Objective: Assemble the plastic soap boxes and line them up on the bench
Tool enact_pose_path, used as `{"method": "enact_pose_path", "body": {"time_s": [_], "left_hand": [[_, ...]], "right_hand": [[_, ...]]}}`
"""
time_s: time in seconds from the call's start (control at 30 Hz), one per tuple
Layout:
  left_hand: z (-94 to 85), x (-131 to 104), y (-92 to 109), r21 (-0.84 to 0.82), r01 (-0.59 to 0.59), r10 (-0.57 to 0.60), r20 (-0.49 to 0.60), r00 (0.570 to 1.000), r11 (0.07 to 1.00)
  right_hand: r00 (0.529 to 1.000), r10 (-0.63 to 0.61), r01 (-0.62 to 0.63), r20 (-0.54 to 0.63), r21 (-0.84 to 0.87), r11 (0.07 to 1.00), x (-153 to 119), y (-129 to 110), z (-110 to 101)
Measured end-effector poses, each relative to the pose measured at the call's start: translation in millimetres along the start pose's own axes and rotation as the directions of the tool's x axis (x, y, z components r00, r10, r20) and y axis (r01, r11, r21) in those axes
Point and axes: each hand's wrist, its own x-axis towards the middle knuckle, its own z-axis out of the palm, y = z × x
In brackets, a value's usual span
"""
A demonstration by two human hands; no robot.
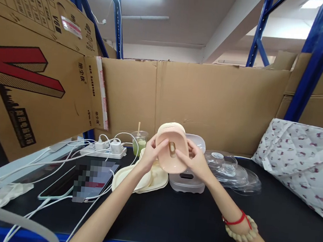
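Observation:
Above the middle of the black tabletop, I hold a pink oval plastic piece, shaped like a shallow dish with a slot in its middle. A cream rim shows along its upper edge, from a piece stacked behind it. My left hand grips the left side, thumb lying on the inner face. My right hand grips the right side, its thumb near the slot. Just behind stands a translucent white container. Cream oval plastic pieces lie beneath and left of my left hand.
Several transparent lids lie right of the container. A phone, a power strip with loose white cables, and a green drink cup occupy the left. Cardboard walls the back; a quilted bag stands right.

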Motion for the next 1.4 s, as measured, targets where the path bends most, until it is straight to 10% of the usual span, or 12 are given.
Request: {"method": "enact_pose_path", "body": {"time_s": [0.67, 1.0, 1.13, 1.3, 1.4], "left_hand": [[6.8, -20, -4, 0.100, -0.100, 0.097, 0.039, 0.995, 0.990], [-2.4, -18, -6, 0.103, 0.197, -0.206, 0.093, 0.974, 0.975], [-0.6, -16, -2, -0.170, 0.303, -0.313, -0.029, 0.949, 0.938], [5.2, -16, 8, -0.383, 0.407, -0.464, -0.066, 0.883, 0.829], [6.7, -17, 10, -0.412, 0.470, -0.524, -0.022, 0.851, 0.781]], "right_hand": [[0.969, -0.003, -0.005, -0.246, -0.033, 0.999, -13, -2, 6], [0.930, -0.102, 0.023, -0.354, -0.222, 0.975, -8, -2, -22], [0.821, -0.120, -0.251, -0.558, -0.541, 0.803, -2, 10, -70], [0.915, 0.092, -0.388, -0.392, -0.795, 0.467, -10, 36, -117], [0.897, 0.288, -0.435, -0.336, -0.791, 0.430, -15, 43, -130]]}}
